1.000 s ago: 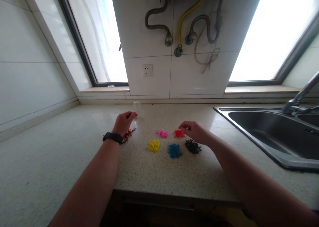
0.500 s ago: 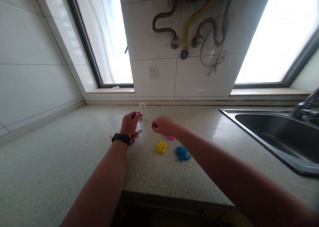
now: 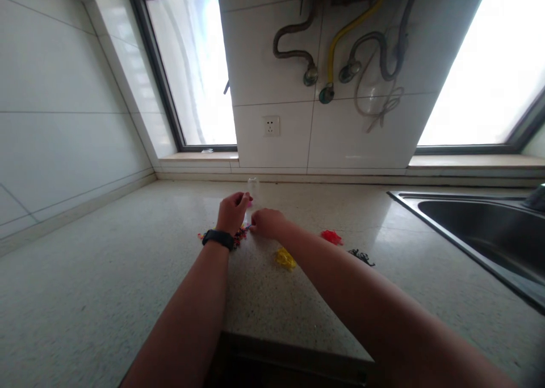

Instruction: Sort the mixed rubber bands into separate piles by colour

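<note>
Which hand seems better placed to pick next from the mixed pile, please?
Probably the right hand: it is at the mixed pile, while the left hand extends past it, beside something pink.

Yellow pile point(image 3: 284, 258) and red pile point(image 3: 331, 237) brighten the speckled counter point(image 3: 272, 306).

The person wore a black band point(image 3: 218, 239) around the left wrist, smooth and close-fitting. The left forearm point(image 3: 187, 311) and right forearm point(image 3: 353, 280) were bare, as were the left hand point(image 3: 232, 212) and right hand point(image 3: 268, 223).
</note>
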{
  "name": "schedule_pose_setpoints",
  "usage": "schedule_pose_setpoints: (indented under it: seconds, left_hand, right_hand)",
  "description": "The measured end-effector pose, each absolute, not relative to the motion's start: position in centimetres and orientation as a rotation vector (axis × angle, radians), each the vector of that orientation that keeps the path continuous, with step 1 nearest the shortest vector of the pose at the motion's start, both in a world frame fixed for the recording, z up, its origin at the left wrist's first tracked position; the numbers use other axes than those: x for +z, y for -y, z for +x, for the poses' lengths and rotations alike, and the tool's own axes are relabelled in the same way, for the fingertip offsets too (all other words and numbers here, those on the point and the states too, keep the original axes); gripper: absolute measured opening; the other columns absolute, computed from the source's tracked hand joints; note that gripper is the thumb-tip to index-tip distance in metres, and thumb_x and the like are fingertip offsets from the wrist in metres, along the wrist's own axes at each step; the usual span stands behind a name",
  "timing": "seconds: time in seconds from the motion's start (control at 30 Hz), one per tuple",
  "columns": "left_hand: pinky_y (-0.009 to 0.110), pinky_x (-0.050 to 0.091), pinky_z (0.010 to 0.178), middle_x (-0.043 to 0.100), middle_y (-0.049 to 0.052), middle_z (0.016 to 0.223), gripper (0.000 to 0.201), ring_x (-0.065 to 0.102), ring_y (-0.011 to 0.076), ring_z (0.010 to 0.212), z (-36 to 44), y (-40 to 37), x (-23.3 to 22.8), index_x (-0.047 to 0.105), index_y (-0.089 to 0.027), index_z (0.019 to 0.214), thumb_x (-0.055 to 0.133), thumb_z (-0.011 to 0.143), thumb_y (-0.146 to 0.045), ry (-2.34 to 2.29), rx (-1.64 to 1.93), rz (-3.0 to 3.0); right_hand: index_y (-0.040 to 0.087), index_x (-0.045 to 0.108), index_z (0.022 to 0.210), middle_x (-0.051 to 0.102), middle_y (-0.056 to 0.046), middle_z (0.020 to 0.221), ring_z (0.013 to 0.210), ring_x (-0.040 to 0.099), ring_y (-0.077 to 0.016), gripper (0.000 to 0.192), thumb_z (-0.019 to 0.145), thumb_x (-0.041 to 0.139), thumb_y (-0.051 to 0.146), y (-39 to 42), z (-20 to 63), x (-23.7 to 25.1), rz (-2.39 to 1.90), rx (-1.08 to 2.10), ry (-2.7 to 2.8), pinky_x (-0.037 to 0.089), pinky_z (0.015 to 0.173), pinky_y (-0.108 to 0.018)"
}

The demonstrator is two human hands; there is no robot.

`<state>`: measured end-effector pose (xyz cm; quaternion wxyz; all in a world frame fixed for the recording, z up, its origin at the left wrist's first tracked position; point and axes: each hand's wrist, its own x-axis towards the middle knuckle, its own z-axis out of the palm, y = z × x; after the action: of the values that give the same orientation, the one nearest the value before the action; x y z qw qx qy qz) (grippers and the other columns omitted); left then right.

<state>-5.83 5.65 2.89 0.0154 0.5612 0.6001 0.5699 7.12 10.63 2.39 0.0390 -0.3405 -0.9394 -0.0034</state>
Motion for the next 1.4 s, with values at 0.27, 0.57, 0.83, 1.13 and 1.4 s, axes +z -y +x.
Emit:
schedule_pose_setpoints:
  seconds: [0.27, 0.57, 0.83, 1.13, 1.4]
  left_hand:
    - [0.026, 0.041, 0.06, 0.069, 0.003, 0.067, 0.037, 0.062, 0.0162, 0.065, -5.7, -5.4, 3.1, 0.074, -0.015, 0.078, 0.051, 0.091, -0.041, -1.856, 1.765, 1.738]
    - [0.025, 0.038, 0.057, 0.068, 0.002, 0.066, 0.038, 0.059, 0.0151, 0.062, -5.9, -5.7, 2.9, 0.074, -0.015, 0.078, 0.05, 0.09, -0.042, -1.867, 1.783, 1.738]
    - [0.025, 0.038, 0.059, 0.068, 0.002, 0.067, 0.039, 0.058, 0.0153, 0.063, -6.0, -5.7, 2.9, 0.074, -0.015, 0.078, 0.049, 0.09, -0.043, -1.891, 1.785, 1.739]
    - [0.026, 0.038, 0.057, 0.068, 0.003, 0.066, 0.04, 0.059, 0.0166, 0.063, -5.6, -5.5, 2.7, 0.075, -0.015, 0.081, 0.048, 0.089, -0.044, -1.885, 1.71, 1.793]
    - [0.026, 0.037, 0.055, 0.066, 0.003, 0.061, 0.037, 0.056, 0.0165, 0.059, -4.8, -5.1, 2.6, 0.075, -0.017, 0.082, 0.05, 0.088, -0.044, -1.911, 1.607, 1.918]
  right_hand:
    - [0.019, 0.072, 0.107, 0.072, -0.016, 0.11, 0.099, 0.069, -0.0268, 0.03, 0.09, 0.052, 0.036, -10.4, 7.0, 2.1, -1.045, -0.004, 2.859, 0.051, 0.08, -0.035]
    - [0.021, 0.072, 0.102, 0.073, -0.012, 0.107, 0.097, 0.068, -0.0248, 0.027, 0.091, 0.05, 0.033, -10.2, 8.3, 3.2, -0.998, -0.03, 2.804, 0.049, 0.079, -0.032]
    - [0.022, 0.071, 0.098, 0.073, -0.008, 0.103, 0.093, 0.067, -0.0218, 0.023, 0.089, 0.054, 0.035, -10.1, 9.3, 4.1, -0.93, -0.008, 2.734, 0.045, 0.075, -0.028]
    - [0.019, 0.071, 0.089, 0.073, -0.003, 0.086, 0.076, 0.062, -0.0139, 0.013, 0.084, 0.062, 0.027, -11.2, 16.9, 5.7, -0.861, 0.183, 2.548, 0.04, 0.069, -0.024]
    - [0.016, 0.071, 0.083, 0.067, -0.003, 0.07, 0.06, 0.054, -0.0134, 0.032, 0.083, 0.059, 0.046, -14.5, 27.5, 5.4, -1.004, 0.396, 2.133, 0.039, 0.056, -0.025]
